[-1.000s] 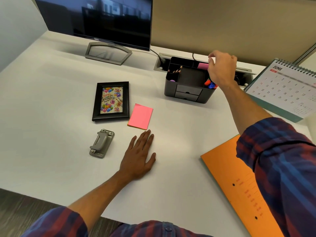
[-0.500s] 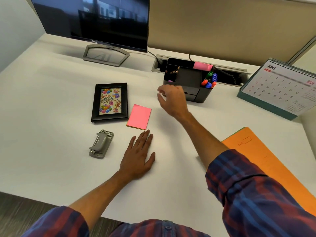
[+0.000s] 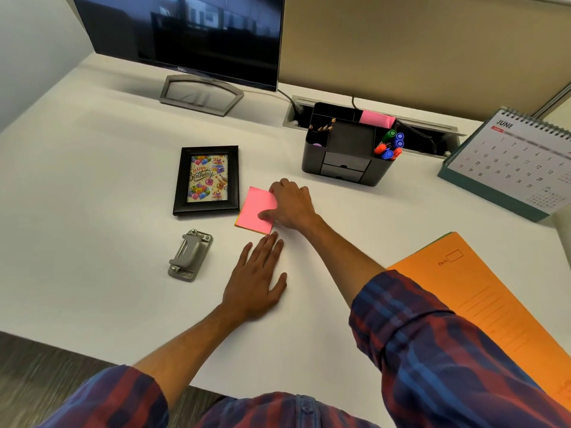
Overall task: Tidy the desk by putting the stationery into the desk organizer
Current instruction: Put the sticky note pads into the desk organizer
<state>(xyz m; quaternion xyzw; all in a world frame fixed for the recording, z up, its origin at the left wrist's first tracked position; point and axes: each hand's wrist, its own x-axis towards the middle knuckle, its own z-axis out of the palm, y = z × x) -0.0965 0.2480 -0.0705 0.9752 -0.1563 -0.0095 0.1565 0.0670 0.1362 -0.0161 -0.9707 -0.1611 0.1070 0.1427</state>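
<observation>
A pink sticky note pad (image 3: 255,210) lies flat on the white desk, right of a photo frame. My right hand (image 3: 292,205) rests on its right edge, thumb on top and fingers curled over the far corner. Spread flat on the desk just in front of the pad is my left hand (image 3: 256,279), holding nothing. The black desk organizer (image 3: 312,159) stands behind and to the right. It holds another pink pad (image 3: 377,118) at the back, coloured markers (image 3: 391,146) on the right and pencils (image 3: 324,128) on the left. A grey hole punch (image 3: 190,256) lies left of my left hand.
A black photo frame (image 3: 207,180) lies left of the pad. A monitor (image 3: 185,32) stands at the back left, a desk calendar (image 3: 513,162) at the right. An orange folder (image 3: 494,304) covers the near right corner. A cable slot (image 3: 432,125) runs behind the organizer.
My right hand has left the organizer, where it put a pink pad, and come back and left onto the pink pad on the desk. My left hand has stayed put.
</observation>
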